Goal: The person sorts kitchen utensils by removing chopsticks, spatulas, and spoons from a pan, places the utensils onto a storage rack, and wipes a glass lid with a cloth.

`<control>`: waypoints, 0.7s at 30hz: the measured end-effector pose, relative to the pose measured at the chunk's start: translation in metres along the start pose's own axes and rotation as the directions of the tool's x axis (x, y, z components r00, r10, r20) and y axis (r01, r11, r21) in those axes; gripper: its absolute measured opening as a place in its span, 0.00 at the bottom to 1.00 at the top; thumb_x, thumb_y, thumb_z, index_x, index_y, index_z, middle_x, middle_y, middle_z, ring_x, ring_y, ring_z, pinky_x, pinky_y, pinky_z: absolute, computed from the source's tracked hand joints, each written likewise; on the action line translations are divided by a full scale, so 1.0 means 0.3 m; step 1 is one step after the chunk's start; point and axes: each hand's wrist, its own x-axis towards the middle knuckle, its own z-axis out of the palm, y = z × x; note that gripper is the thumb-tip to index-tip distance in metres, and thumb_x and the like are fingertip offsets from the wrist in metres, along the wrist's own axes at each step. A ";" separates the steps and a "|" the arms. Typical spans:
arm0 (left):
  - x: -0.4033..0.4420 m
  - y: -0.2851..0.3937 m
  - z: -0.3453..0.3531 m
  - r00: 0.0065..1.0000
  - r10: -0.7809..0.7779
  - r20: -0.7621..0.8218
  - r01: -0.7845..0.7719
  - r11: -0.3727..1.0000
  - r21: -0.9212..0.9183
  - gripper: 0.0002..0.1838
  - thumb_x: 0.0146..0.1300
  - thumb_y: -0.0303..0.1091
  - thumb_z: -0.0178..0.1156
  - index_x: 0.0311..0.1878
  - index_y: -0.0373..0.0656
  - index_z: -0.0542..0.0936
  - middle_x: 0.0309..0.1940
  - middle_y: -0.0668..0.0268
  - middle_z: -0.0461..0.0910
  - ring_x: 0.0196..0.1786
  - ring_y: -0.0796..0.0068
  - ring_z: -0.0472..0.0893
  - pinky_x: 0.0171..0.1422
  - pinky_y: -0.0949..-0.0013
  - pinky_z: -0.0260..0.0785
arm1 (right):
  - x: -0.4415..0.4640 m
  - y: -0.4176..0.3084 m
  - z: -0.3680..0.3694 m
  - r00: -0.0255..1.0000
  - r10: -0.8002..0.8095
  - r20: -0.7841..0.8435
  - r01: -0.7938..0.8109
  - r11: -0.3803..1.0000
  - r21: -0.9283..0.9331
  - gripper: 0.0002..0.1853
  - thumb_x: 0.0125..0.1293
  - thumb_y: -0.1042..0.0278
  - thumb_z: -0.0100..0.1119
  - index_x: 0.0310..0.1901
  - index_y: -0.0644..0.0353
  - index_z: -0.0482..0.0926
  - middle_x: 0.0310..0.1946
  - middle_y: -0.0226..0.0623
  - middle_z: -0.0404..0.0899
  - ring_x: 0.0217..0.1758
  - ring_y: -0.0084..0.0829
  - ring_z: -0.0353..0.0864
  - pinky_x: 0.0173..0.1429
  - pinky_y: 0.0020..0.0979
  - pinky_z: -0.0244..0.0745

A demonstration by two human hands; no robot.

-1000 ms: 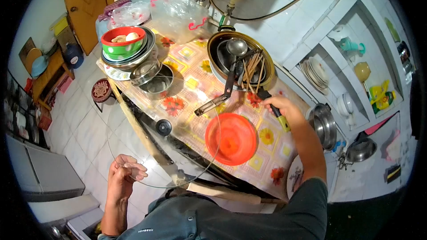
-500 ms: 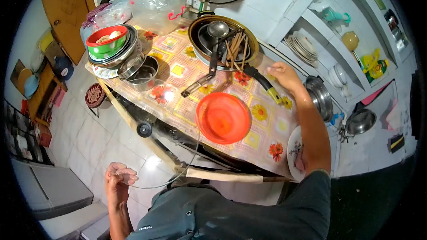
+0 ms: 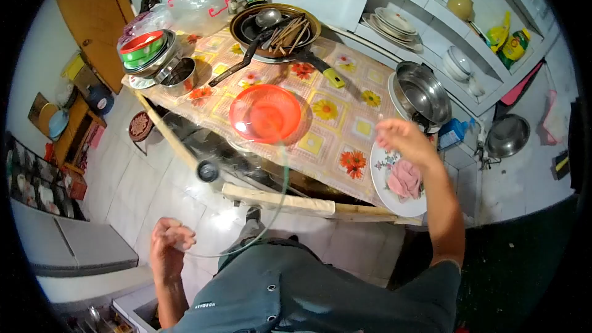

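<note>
My left hand [image 3: 171, 242] grips the rim of a clear glass lid [image 3: 282, 191] with a black knob [image 3: 208, 171]. The lid is held in front of the table's edge, and part of the table shows through it. My right hand [image 3: 399, 139] hangs over the right side of the table with its fingers apart and nothing in them. Just below it, a pink cloth [image 3: 405, 179] lies on a flowered white plate [image 3: 383, 194]. An orange-red basin [image 3: 265, 114] stands on the patterned tablecloth [image 3: 317, 139].
Behind the basin, nested pans [image 3: 314, 24] hold a ladle and chopsticks. Stacked bowls [image 3: 145, 55] and plastic bags [image 3: 200, 9] are at the back left. A steel pot [image 3: 422, 94] stands at the right edge, below shelves [image 3: 431, 55] of dishes. A wooden bar [image 3: 277, 200] runs along the front.
My right hand has left the black-and-green pan handle and moved toward the plate with the cloth. The view has shifted to the right. My left hand still holds the lid.
</note>
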 end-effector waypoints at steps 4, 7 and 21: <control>-0.013 -0.050 0.102 0.985 -0.122 0.124 0.126 0.992 -0.026 0.15 0.50 0.29 0.47 0.40 0.33 0.73 0.30 0.47 0.81 0.29 0.63 0.82 0.33 0.72 0.75 | -0.016 0.084 0.169 0.957 0.209 0.201 -0.271 0.891 0.365 0.18 0.68 0.64 0.53 0.56 0.64 0.70 0.43 0.43 0.78 0.42 0.30 0.80 0.47 0.28 0.77; -0.024 -0.072 0.168 0.968 -0.158 0.194 0.176 0.981 -0.081 0.14 0.50 0.28 0.48 0.40 0.33 0.73 0.30 0.47 0.81 0.30 0.63 0.83 0.34 0.73 0.75 | 0.116 0.158 0.278 0.948 0.190 0.256 -0.307 0.762 0.571 0.19 0.69 0.60 0.52 0.56 0.63 0.68 0.44 0.46 0.77 0.45 0.34 0.79 0.49 0.30 0.77; -0.005 -0.068 0.144 0.976 -0.117 0.185 0.120 0.993 -0.003 0.16 0.56 0.38 0.55 0.41 0.34 0.72 0.32 0.47 0.81 0.30 0.63 0.84 0.33 0.73 0.78 | 0.728 0.127 0.785 0.785 -0.307 0.538 -0.373 0.460 0.806 0.22 0.69 0.56 0.50 0.58 0.61 0.67 0.59 0.55 0.68 0.58 0.41 0.74 0.62 0.39 0.68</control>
